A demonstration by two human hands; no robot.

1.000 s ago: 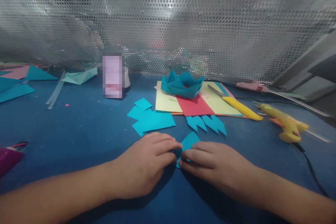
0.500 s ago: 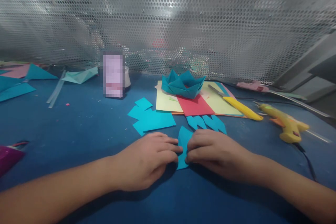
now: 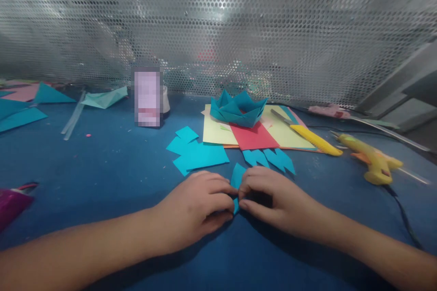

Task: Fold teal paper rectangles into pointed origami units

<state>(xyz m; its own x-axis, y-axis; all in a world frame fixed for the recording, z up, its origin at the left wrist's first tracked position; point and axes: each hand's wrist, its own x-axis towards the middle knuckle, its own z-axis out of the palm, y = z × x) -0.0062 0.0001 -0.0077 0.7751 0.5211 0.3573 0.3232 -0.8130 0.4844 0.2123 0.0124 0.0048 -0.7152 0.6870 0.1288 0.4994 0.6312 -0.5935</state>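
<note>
head view: a small blue paper piece (image 3: 238, 175) lies at the near middle of a blue table (image 3: 129, 191), touched from both sides and partly covered by two bare hands. by the left hand (image 3: 201, 204), fingers bent and close together, its left edge is met; whether the paper is gripped cannot be told. the right hand (image 3: 273, 198) is curled, thumb and forefinger arched with a narrow space between the tips at the paper's right edge; a firm pinch cannot be told either. just beyond, flat blue cutouts (image 3: 201, 155) are laid to the left, and notched blue strips (image 3: 280, 160) are seen beside a red sheet (image 3: 254, 137). behind them, a pointed blue folded paper (image 3: 239, 110) and a yellow cutter (image 3: 316, 140) are rested on stacked sheets (image 3: 216, 129). a yellow glue gun (image 3: 372, 157) is placed at the right.
</note>
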